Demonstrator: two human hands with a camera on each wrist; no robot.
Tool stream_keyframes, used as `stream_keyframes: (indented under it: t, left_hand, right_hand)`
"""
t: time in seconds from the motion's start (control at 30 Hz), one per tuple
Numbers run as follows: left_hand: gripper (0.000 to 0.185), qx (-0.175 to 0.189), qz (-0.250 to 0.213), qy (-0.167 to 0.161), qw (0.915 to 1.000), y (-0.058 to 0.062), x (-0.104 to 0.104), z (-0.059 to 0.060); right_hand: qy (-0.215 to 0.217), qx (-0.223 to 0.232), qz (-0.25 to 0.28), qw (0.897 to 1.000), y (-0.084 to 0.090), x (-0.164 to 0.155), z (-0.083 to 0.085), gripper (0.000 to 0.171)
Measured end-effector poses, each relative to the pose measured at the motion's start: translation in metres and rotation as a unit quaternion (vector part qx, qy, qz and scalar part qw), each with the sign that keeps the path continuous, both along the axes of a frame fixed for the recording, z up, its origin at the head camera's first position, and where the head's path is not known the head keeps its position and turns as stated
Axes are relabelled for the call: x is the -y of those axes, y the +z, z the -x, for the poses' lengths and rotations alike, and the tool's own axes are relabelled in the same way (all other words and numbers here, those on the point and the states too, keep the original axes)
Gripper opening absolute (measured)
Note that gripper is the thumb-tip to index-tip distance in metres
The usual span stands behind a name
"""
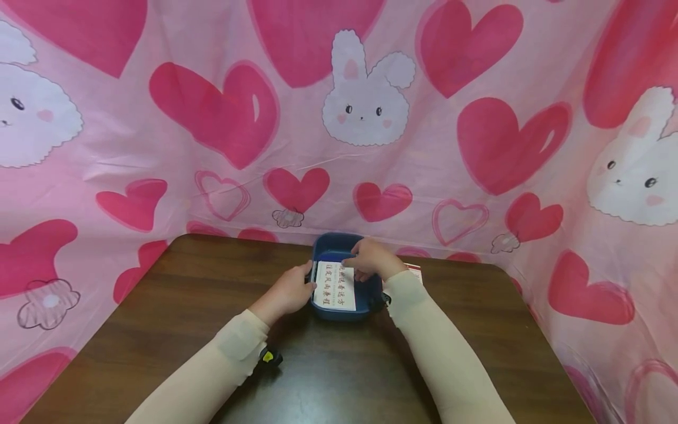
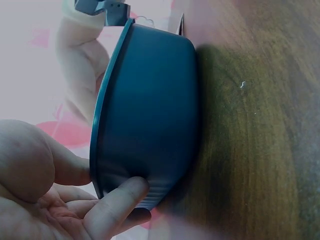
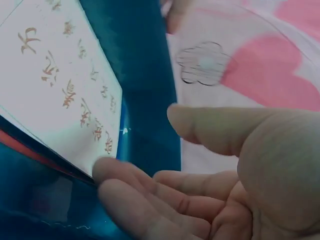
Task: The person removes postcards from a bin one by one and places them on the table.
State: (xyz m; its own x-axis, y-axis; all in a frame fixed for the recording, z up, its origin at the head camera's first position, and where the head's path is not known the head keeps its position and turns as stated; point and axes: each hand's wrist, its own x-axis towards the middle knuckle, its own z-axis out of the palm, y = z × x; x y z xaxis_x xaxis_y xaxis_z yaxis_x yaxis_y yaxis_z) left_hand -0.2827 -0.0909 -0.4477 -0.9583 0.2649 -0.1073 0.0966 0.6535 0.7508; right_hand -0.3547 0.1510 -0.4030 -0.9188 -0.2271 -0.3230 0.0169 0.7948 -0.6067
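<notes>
A dark blue square container point(image 1: 339, 314) stands on the brown table point(image 1: 159, 330) near its far edge. A white card point(image 1: 335, 287) printed with red characters lies inside it, on top of a thin stack with a red edge. My left hand point(image 1: 295, 287) grips the container's left side. In the left wrist view its thumb sits at the rim and a finger point(image 2: 120, 200) presses the container's outer wall point(image 2: 150, 100). My right hand point(image 1: 361, 262) hovers over the far right part. Its bent fingertips point(image 3: 112, 175) touch the edge of the card point(image 3: 55, 85), and the thumb stays apart above the blue wall point(image 3: 145, 75).
Pink cloth point(image 1: 455, 176) with hearts and bunnies hangs close behind and on both sides of the table. A white and red paper point(image 1: 416, 271) lies just behind my right wrist. A small black and yellow device point(image 1: 269, 356) is strapped at my left wrist.
</notes>
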Motion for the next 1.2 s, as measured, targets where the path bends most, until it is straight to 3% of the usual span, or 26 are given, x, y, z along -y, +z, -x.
stream_keyframes:
  t: [0.17,0.3,0.67,0.9,1.2]
  left_hand:
    - [0.068,-0.001,-0.002,0.0,1.0,0.001,0.0,-0.001]
    - [0.068,0.002,-0.007,0.005,1.0,0.001,0.0,-0.001]
    - [0.067,0.0,-0.002,0.001,1.0,0.003,0.0,-0.002]
    - [0.068,0.002,-0.005,0.002,1.0,0.003,-0.002,-0.001]
    - [0.069,0.0,0.0,0.006,1.0,-0.002,-0.002,0.002]
  right_hand:
    - [0.023,0.014,-0.061,0.998,-0.001,0.014,0.005,0.041]
    - [0.021,0.026,-0.093,0.995,-0.002,0.019,0.01,0.035]
    - [0.02,0.036,-0.154,0.987,-0.011,0.034,0.014,0.051]
    - [0.006,-0.001,-0.17,0.985,-0.015,0.035,0.008,0.054]
    - [0.012,-0.054,-0.159,0.986,-0.006,0.029,0.006,0.041]
